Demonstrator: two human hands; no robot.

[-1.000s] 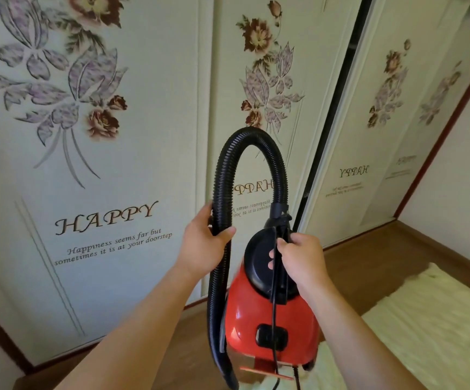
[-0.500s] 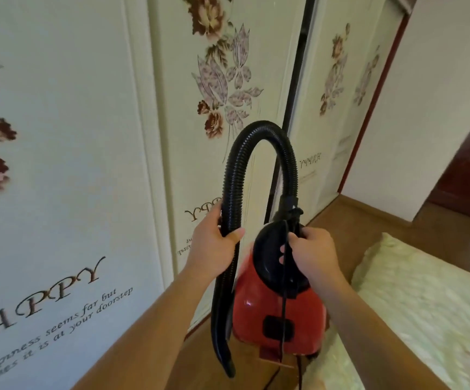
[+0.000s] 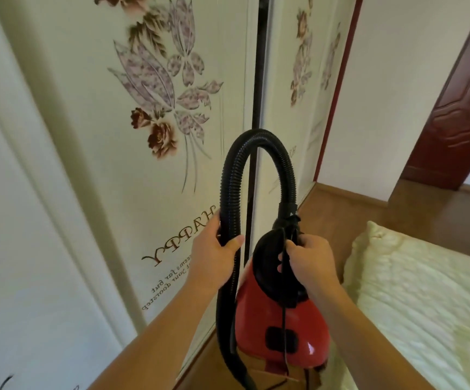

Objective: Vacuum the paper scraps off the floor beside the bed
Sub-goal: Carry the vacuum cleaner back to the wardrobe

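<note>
Head view: your left grip (image 3: 214, 260) clasps the black hose (image 3: 229, 192); your right grip (image 3: 309, 263) holds the red vacuum cleaner (image 3: 256, 325) by its handle.

A: You are facing tall cream wardrobe doors (image 3: 87, 153). Big flowers and the word HAPPY are showing on them.

B: And on your right a bed (image 3: 425, 305) is lying under a pale cover. A brown wood floor (image 3: 340, 204) is running past it toward a dark red door (image 3: 459, 108) beside a white wall (image 3: 391, 80).
</note>
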